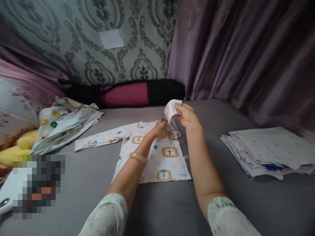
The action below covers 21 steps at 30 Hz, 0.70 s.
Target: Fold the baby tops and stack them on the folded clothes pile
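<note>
A small white long-sleeved shirt (150,167) with lion prints lies spread on the grey sheet, its left-hand sleeve stretched out flat. My left hand (161,128) rests at the shirt's shoulder near the collar, its fingers bent against the cloth; whether they pinch it is hard to tell. Raised above the sheet, my right hand (186,114) pinches the cuff end of the other sleeve (170,108), which curls up from the shoulder. A bangle circles my left wrist.
Folded cloths (273,147) are stacked at the right. Rumpled clothes (66,121) and a yellow plush thing (24,144) lie at the left, above a partly blurred white object (17,186). A black and pink bag (125,94) lies along the wall.
</note>
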### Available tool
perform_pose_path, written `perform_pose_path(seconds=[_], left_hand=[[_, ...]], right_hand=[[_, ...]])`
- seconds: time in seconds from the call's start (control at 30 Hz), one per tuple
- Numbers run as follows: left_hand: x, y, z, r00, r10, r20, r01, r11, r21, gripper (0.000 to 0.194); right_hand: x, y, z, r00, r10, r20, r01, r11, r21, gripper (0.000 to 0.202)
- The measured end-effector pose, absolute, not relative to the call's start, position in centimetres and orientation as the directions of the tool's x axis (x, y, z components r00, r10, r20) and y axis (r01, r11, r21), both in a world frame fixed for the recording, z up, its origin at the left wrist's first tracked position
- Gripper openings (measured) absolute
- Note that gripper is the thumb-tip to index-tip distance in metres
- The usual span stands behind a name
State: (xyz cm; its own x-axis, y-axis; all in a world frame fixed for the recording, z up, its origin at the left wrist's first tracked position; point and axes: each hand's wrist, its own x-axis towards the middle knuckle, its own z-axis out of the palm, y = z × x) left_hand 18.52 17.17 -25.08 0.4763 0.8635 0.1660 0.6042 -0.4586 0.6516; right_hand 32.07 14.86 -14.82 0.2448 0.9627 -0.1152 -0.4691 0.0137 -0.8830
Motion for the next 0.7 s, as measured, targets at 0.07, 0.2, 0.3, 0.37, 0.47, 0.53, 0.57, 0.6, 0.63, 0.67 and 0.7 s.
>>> perform_pose_path(seconds=[0.07, 0.2, 0.3, 0.37, 0.47, 0.53, 0.57, 0.6, 0.63, 0.67, 0.7], left_hand=[[16.6, 16.3, -25.1, 0.352, 0.931, 0.095, 0.563, -0.292, 0.773, 0.055], [13.4, 14.9, -24.8, 0.064, 0.993, -0.101, 0.236, 0.084, 0.968, 0.041], [12.0, 14.9, -24.6, -0.028, 0.967, -0.254, -0.065, 0.252, 0.966, 0.042], [11.4, 15.1, -24.5, -0.046, 0.936, -0.350, -0.183, 0.336, 0.924, 0.052], [10.9, 15.5, -24.7, -0.021, 0.920, -0.392, -0.253, 0.374, 0.892, 0.059], [10.7, 15.6, -24.9, -0.007, 0.931, -0.364, -0.233, 0.353, 0.906, 0.050], [10.7, 15.6, -25.0, -0.016, 0.936, -0.353, -0.206, 0.342, 0.917, 0.045], [10.6, 15.6, -25.1, -0.039, 0.938, -0.345, -0.170, 0.334, 0.927, 0.039], [10.5, 15.5, -25.1, -0.076, 0.938, -0.339, -0.132, 0.328, 0.936, 0.035], [10.4, 15.5, -25.2, -0.116, 0.936, -0.332, -0.093, 0.323, 0.942, 0.031], [10.3, 15.4, -25.3, -0.159, 0.933, -0.324, -0.050, 0.320, 0.946, 0.028]], right_hand=[[31.7, 15.1, -15.2, 0.227, 0.968, -0.107, -0.449, 0.006, -0.894, 0.008], [29.7, 15.4, -16.4, 0.190, 0.978, -0.083, -0.337, -0.015, -0.941, 0.007], [27.6, 14.9, -17.2, -0.001, 0.996, -0.087, -0.208, -0.085, -0.974, 0.012], [26.8, 14.3, -17.4, -0.176, 0.973, -0.147, -0.108, -0.167, -0.980, 0.020], [27.4, 14.0, -17.3, -0.214, 0.955, -0.206, -0.010, -0.213, -0.977, 0.035], [29.2, 14.4, -17.2, -0.150, 0.971, -0.188, -0.033, -0.195, -0.980, 0.039], [30.3, 14.7, -17.2, -0.111, 0.979, -0.173, -0.066, -0.181, -0.981, 0.040], [31.5, 15.0, -17.3, -0.066, 0.985, -0.162, -0.099, -0.168, -0.981, 0.039], [32.8, 15.3, -17.4, 0.000, 0.990, -0.140, -0.129, -0.139, -0.982, 0.038], [33.9, 15.5, -17.5, 0.070, 0.990, -0.122, -0.150, -0.110, -0.982, 0.036], [34.9, 15.7, -17.7, 0.139, 0.983, -0.121, -0.163, -0.098, -0.982, 0.034]])
